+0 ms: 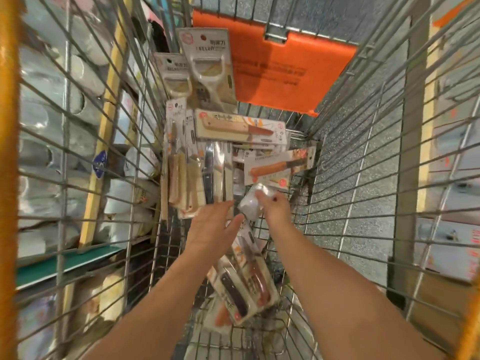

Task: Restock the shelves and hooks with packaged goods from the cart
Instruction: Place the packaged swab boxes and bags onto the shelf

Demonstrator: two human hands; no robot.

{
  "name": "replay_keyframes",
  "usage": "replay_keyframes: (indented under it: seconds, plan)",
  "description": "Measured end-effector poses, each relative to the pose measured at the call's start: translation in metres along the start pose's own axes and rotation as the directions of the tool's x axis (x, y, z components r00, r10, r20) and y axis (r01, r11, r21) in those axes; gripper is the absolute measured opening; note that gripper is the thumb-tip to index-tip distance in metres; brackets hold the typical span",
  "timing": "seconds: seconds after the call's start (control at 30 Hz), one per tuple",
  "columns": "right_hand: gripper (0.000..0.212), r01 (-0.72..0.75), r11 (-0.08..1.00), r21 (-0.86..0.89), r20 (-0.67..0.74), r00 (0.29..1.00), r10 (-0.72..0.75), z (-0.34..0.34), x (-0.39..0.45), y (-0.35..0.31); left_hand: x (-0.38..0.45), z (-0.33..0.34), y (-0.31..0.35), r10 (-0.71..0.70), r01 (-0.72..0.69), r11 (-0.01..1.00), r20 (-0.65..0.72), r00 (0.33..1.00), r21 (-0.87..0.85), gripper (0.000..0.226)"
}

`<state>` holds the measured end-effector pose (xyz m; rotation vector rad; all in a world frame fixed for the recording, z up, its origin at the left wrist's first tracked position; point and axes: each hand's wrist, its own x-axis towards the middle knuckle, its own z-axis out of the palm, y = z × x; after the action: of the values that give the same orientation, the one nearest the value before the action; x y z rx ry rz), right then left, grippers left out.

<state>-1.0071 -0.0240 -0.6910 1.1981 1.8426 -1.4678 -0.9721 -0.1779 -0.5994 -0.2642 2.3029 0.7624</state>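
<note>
I look down into a wire cart holding several carded knives and peelers. My right hand grips a small clear-wrapped white packet above the pile. My left hand reaches in beside it with fingers straight, fingertips near a clear pack holding a dark knife. A peeler pack leans at the far end. A wooden-handled knife pack lies across the middle. Another knife pack lies between my forearms.
An orange plastic flap hangs on the cart's far wall. Shelves of wrapped white goods run along the left, outside the wires. Speckled floor shows through the right side. An orange cart post stands at the left edge.
</note>
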Motion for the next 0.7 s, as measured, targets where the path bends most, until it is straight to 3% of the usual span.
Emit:
replay_keyframes:
  seconds: [0.07,0.13,0.2,0.33,0.4,0.47,0.53,0.6,0.7]
  plan:
    - [0.021,-0.007,0.974,0.225,0.046,0.999,-0.004,-0.011,-0.018,0.003,-0.005,-0.001,0.005,-0.008,0.012,0.997,0.041,0.999,-0.079,0.058]
    - [0.018,-0.094,0.897,0.431,0.185,0.983,0.013,-0.02,-0.041,0.002,-0.01,-0.001,0.014,-0.047,0.073,0.963,0.104,0.993,-0.26,0.062]
    - [0.018,-0.147,0.854,0.499,0.282,0.959,0.001,-0.024,-0.059,0.0,-0.014,0.0,0.021,-0.105,0.185,0.856,0.188,0.977,-0.483,0.059]
    - [0.012,-0.054,0.943,0.328,0.286,0.957,-0.045,-0.023,-0.065,-0.009,-0.019,0.001,0.014,-0.215,0.349,0.558,0.275,0.937,-0.753,0.04]
    - [0.017,-0.055,0.971,0.234,0.32,0.947,-0.024,-0.016,-0.062,-0.016,-0.019,0.0,0.006,-0.25,0.349,0.524,0.251,0.935,-0.777,0.032]
    - [0.041,-0.055,0.985,0.163,0.346,0.938,-0.005,-0.009,-0.057,-0.017,-0.019,-0.002,0.0,-0.305,0.329,0.5,0.193,0.933,-0.801,0.016]
    - [0.041,-0.005,0.998,0.069,0.338,0.941,-0.018,-0.006,-0.051,-0.016,-0.019,-0.005,-0.007,-0.363,0.311,0.444,0.148,0.92,-0.84,0.006]
    - [0.027,0.073,0.997,-0.021,0.314,0.947,-0.063,-0.007,-0.037,-0.01,-0.023,-0.008,-0.02,-0.397,0.277,0.426,0.097,0.912,-0.861,0.011]
    - [0.038,0.015,1.0,0.0,0.34,0.94,-0.014,0.001,-0.02,-0.014,-0.029,-0.013,-0.038,-0.45,0.243,0.354,0.063,0.891,-0.903,0.025]
